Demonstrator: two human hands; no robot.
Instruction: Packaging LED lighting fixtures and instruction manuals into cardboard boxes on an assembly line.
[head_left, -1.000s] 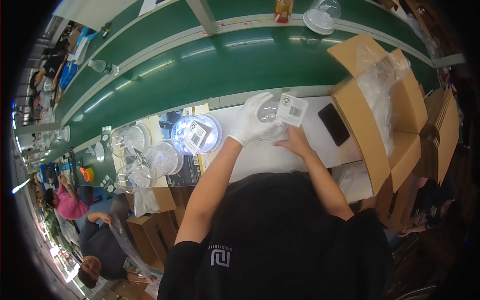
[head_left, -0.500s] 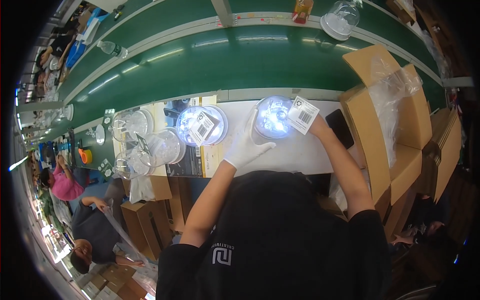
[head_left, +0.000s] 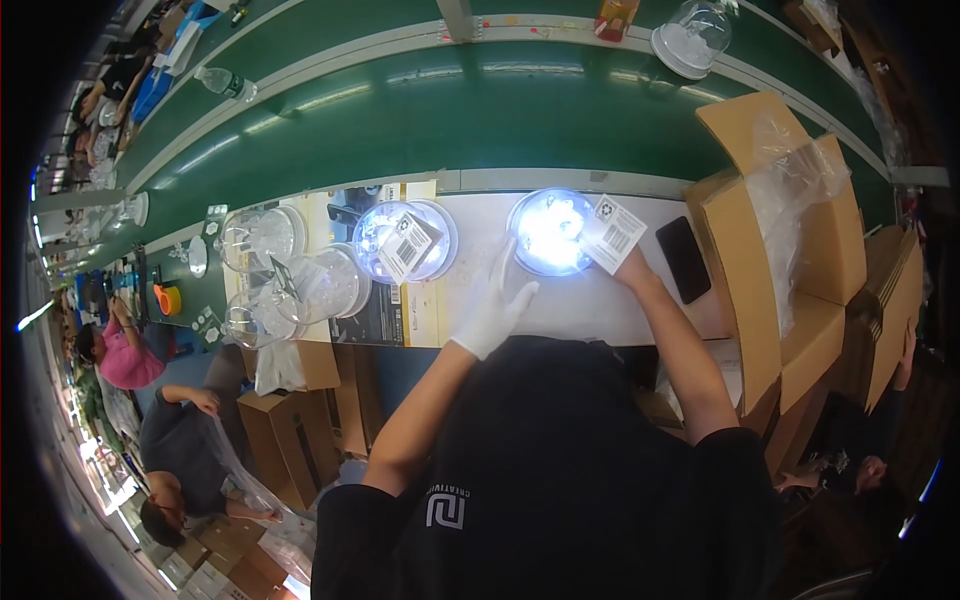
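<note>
A clear dome lamp (head_left: 550,235) glows bright white on the white tabletop in front of me. My left hand (head_left: 492,310), in a white glove, is at its left side with fingers stretched and thumb apart; whether the fingertips touch it I cannot tell. At the lamp's right, a white card tag (head_left: 613,236) covers most of my right hand (head_left: 630,270), so its fingers and grip are hidden. Left of my glove, a second lit dome lamp (head_left: 433,262) lies with a tag on it. Several unlit clear domes (head_left: 330,290) are grouped farther left.
A dark phone (head_left: 683,260) lies right of my right hand. An open cardboard box (head_left: 735,260) with clear plastic in it stands beyond. The green conveyor (head_left: 420,130) runs behind the table, with a bottle (head_left: 225,84) and another dome (head_left: 690,42). Other people work at the left.
My left hand has drawn back slightly from the lamp's side, toward me. The lamp shines brighter at its middle. My right hand has stayed behind the tag, and the phone shows more fully.
</note>
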